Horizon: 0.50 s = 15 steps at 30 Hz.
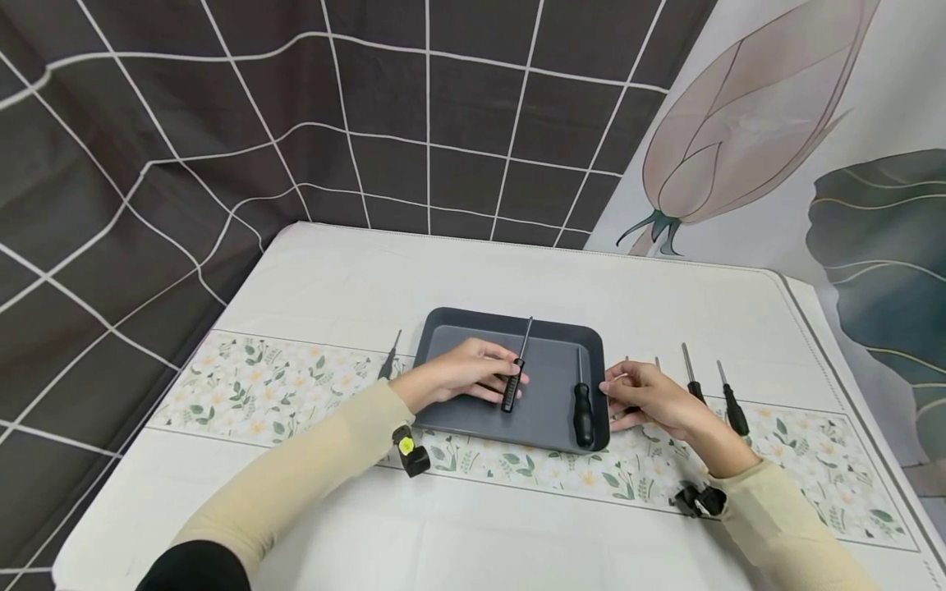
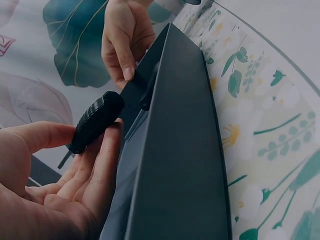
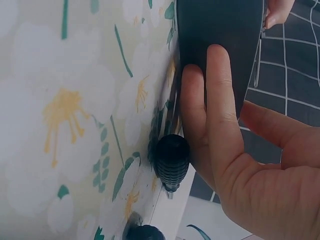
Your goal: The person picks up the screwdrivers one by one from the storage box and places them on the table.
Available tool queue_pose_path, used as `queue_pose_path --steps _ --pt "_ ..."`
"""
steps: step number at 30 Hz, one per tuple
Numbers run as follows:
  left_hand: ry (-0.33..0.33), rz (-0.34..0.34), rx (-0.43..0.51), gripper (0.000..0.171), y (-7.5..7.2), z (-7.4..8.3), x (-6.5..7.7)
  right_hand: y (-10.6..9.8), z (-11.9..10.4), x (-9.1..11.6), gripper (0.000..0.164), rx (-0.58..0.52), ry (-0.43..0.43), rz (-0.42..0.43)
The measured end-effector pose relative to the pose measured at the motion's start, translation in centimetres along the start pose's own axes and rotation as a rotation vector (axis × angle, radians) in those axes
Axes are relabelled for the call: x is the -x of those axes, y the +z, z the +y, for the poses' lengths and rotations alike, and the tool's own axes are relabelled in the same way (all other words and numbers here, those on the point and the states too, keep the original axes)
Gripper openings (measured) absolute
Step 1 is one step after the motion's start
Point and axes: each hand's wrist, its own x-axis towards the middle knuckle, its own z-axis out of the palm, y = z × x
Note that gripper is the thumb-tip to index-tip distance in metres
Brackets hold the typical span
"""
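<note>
On tray [image 1: 473, 414]: screwdriver [image 1: 512, 386], light, stiff, ribbed handle the likely hold; left hand [image 1: 466, 373] pinches it. Right hand [image 1: 643, 394], fingers straight, touches tray edge.

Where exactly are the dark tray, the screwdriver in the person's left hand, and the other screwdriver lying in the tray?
dark tray [image 1: 473, 414]: head view, bare floor near the front rim.
screwdriver in the left hand [image 1: 512, 390]: head view, ribbed black handle.
second screwdriver in the tray [image 1: 582, 410]: head view, black handle by the right wall.
</note>
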Motion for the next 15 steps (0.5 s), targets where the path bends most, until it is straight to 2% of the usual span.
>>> queue_pose_path --steps 15 --pt "0.018 -0.003 0.03 0.043 -1.5 -0.2 0.9 0.0 0.1 0.0 0.038 0.0 0.002 0.003"
